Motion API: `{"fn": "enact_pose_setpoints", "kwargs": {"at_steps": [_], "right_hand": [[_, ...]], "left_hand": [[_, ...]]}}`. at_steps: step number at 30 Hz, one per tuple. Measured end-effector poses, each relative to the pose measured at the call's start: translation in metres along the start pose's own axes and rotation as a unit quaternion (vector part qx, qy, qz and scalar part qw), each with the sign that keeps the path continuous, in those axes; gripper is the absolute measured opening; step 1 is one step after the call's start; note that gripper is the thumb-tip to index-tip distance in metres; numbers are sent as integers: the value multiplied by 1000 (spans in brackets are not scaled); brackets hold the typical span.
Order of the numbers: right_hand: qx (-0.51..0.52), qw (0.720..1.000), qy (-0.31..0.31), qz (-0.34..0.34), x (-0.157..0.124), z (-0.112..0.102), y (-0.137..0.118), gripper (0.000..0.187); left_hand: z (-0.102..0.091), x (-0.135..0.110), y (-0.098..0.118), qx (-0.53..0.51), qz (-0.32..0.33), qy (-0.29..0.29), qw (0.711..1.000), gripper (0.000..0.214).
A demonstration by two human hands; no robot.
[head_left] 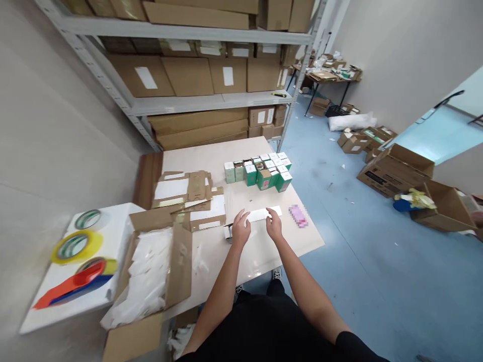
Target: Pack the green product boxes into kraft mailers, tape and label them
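Observation:
My left hand (240, 227) and my right hand (274, 224) hover side by side over a flat white strip of card (260, 214) on the pale table (264, 251). Both hands have fingers slightly spread, and their fingertips touch or nearly touch the strip's two ends. A small dark-and-white object (227, 232) lies just left of my left hand. A pink item (298, 215) rests to the right of my right hand. A cluster of small green-and-white boxes (264, 171) stands farther back on the table.
Flattened cardboard pieces (186, 193) lie at the table's left. An open carton of white bags (151, 266) sits at the near left, beside tape rolls (77, 246) on a white surface. Shelving with brown cartons (196, 75) stands behind. Open cartons (396, 171) litter the blue floor.

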State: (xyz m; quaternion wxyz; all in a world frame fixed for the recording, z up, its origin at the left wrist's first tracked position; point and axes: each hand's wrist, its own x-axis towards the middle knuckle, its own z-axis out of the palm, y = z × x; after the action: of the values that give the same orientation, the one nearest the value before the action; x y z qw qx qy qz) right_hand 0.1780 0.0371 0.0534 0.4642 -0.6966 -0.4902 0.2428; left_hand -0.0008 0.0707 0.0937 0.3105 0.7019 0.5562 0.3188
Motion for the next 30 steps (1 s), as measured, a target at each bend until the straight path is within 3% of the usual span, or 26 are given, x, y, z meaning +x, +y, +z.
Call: {"fn": "enact_pose_setpoints", "kwargs": {"at_steps": [3,6,11,15,19,25,30], "right_hand": [[-48,998,46,12,31,-47,29,49],[-97,991,78,46,57,-90,74,49],[-175,964,80,185,76,-133,169,53],[-204,953,49,220,88,-144,227,55],[-230,948,-3,218,106,-142,260,52],[-283,939,-56,186,118,-128,278,48],[-306,933,-58,179,113,-129,267,49]], "left_hand": [[25,16,20,10,0,6,1000,45],[52,24,35,23,-6,16,1000,43],[94,24,46,40,-42,11,998,43],[117,15,42,55,-59,22,997,42],[129,2,33,68,-77,28,994,41],[137,-11,22,75,-72,32,994,41],[139,-11,22,76,-69,31,994,40]]}}
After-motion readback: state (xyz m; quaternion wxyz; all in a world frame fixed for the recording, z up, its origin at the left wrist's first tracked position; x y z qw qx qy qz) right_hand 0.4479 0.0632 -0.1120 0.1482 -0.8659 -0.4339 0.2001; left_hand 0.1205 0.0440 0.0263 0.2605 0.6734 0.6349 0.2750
